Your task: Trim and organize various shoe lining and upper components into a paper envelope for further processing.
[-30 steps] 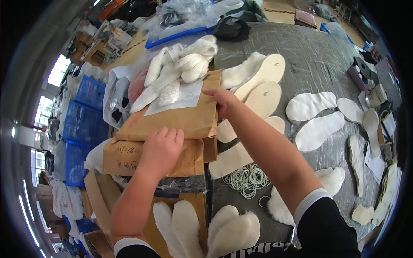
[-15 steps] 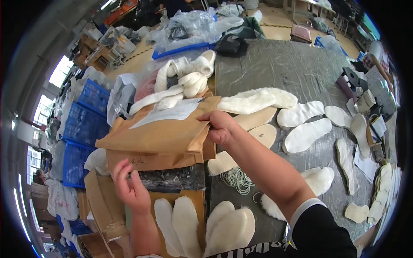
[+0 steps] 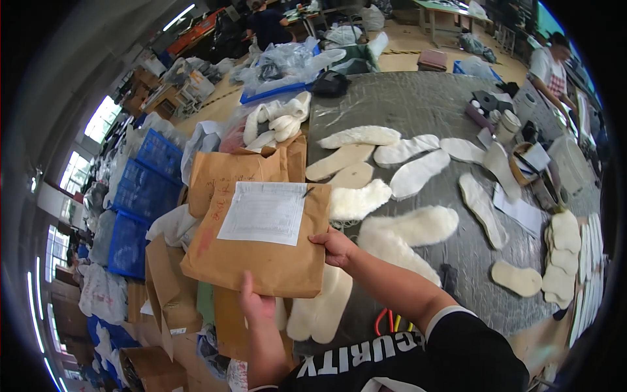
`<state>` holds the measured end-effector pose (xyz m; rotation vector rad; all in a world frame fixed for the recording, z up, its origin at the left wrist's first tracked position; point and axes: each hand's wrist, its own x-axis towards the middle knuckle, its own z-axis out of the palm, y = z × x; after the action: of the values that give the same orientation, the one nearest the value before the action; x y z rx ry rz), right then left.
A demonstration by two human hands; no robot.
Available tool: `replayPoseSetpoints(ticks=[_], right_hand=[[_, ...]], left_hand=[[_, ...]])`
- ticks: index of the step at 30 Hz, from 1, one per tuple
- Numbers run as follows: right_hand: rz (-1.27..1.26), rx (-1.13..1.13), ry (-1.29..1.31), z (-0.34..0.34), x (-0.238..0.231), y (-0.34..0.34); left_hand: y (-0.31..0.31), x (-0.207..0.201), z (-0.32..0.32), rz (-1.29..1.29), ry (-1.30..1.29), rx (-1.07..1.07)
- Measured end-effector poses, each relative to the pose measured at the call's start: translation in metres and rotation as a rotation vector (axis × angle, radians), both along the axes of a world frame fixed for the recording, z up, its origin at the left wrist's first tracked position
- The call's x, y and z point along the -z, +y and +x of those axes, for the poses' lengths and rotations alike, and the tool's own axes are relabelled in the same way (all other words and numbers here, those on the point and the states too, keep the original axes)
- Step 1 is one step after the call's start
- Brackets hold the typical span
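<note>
A flat brown paper bag (image 3: 261,269) is tilted up in front of me, a printed white sheet (image 3: 264,214) on its face and red handwriting beside it. My right hand (image 3: 336,248) grips its right edge, thumb in front. At the lower edge my left hand (image 3: 258,306) holds it from below, thumb up against the front and fingers hidden behind. Another brown paper bag (image 3: 219,171) lies just beyond. Right of the bag, a fluffy white insole (image 3: 361,200) rests near my right hand. Pale insoles (image 3: 330,307) show below the bag, partly covered by it.
More insoles (image 3: 421,173) spread over the dark covered table (image 3: 405,98). Red-handled scissors (image 3: 382,321) lie near my body. Blue crates (image 3: 149,193) and a cardboard box (image 3: 173,287) stand at left. Containers (image 3: 507,125) sit at the far right, near a person (image 3: 548,75).
The bag has come nearer and lower, its sheet turned toward me, leaving another bag visible behind. My left hand has moved right onto its lower edge; my right hand still grips it.
</note>
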<state>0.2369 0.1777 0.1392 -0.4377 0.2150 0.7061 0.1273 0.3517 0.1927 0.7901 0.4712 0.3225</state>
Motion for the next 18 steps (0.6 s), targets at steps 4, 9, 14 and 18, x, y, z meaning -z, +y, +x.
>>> replayPoseSetpoints(ticks=[4,9,14,18], right_hand=[[0.116,-0.122,-0.022,-0.024,0.027,-0.026],[0.198,0.437,0.465,-0.029,0.057,-0.064],[-0.008,0.716,0.552,-0.026,0.075,-0.085],[-0.071,0.703,0.293,-0.069,0.008,-0.086]], left_hand=[[-0.017,0.009,-0.044,0.247,-0.074,0.027],[-0.014,0.006,-0.101,0.28,-0.035,0.054],[0.015,0.039,-0.164,0.153,0.112,0.019],[0.024,0.071,-0.2,0.015,0.21,-0.024]])
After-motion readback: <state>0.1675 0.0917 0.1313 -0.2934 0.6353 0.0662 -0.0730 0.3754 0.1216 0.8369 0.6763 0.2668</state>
